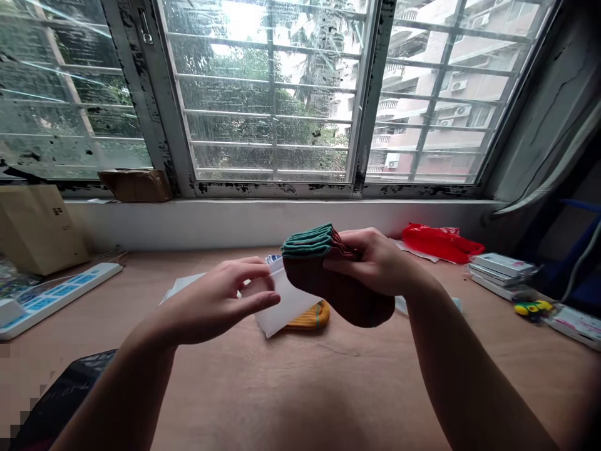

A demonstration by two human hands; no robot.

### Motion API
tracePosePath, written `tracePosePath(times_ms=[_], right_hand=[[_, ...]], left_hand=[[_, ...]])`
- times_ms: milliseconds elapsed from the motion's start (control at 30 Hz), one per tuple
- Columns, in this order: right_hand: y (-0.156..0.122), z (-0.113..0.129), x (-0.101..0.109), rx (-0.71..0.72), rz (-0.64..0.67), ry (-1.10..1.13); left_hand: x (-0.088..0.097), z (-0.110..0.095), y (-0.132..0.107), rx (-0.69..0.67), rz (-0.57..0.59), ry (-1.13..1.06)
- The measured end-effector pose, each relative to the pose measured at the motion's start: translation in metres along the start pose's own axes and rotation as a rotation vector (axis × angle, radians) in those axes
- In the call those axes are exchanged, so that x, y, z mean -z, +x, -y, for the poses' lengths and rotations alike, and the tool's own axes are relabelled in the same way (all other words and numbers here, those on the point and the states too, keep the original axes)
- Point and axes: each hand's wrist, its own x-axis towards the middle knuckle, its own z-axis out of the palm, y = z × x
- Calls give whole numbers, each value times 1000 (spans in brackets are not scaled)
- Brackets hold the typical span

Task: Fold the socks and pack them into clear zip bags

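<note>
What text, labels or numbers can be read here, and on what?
Nothing is legible.
cardboard box: dark printed mark, too small to read.
power strip: blue labels, blurred.
flat boxes at the right: print too small to read.
plastic bag in the left hand: blue marking by its top edge, unreadable.
socks in the right hand: no lettering shows.

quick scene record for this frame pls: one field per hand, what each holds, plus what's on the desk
setting: wooden desk below a barred window
left: left hand pinches a clear plastic bag near its top edge
right: right hand grips a sock bundle, brown with green cuffs, held next to the bag's top
below: yellow sock lies on the desk, partly behind the bag
rest: power strip at left; red bag and stacked boxes at right
</note>
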Motion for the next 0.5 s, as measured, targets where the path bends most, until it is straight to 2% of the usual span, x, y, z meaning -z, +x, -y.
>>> tracePosePath(times_ms=[100,133,200,300,367,500], right_hand=[[-2,-1,2,-46,-18,148],[-3,-3,2,-68,-88,222],[-2,-7,2,-112,-316,348],[2,-18,1,-128,-613,379],[5,-25,1,-125,-694,364],[11,-31,-3,-152,-742,412]], left_hand=[[-2,1,1,3,-56,69],[-4,0,2,-9,-78,69],[-7,-2,4,-60,-110,70],[-9,-6,5,-161,-119,76],[-11,-7,5,-223,-31,68],[-18,-10,7,-332,268,22]])
